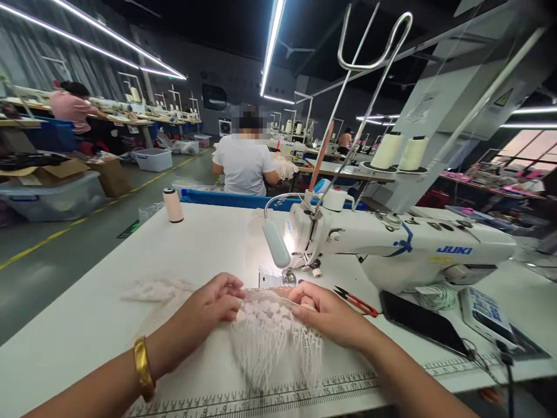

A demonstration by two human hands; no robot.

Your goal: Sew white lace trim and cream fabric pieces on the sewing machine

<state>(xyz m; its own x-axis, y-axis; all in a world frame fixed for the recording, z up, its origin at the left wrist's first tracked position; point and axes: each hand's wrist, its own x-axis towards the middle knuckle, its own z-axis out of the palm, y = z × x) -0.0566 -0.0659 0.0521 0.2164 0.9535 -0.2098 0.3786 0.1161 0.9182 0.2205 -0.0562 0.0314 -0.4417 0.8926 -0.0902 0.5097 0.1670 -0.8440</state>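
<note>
A pale, fringed lace trim (265, 319) lies across the table just in front of the sewing machine's lit needle area (282, 278). At its left end, my left hand (217, 302) has its fingers curled together at the lace edge. My right hand (322, 310) pinches the other end between thumb and bent fingers. The long white fringe hangs toward me, over the table. More sheer, pale fabric (161, 290) spreads out to the left, partly behind my left forearm. The white sewing machine (357, 232) stands beyond and right of my hands.
Right of my right hand lie red-handled thread snips (357, 301), a black phone (424, 322), a coiled white cable (437, 296) and a white box-shaped device (487, 316). A thread cone (173, 206) stands at the far left. A printed ruler (304, 397) runs along the front edge.
</note>
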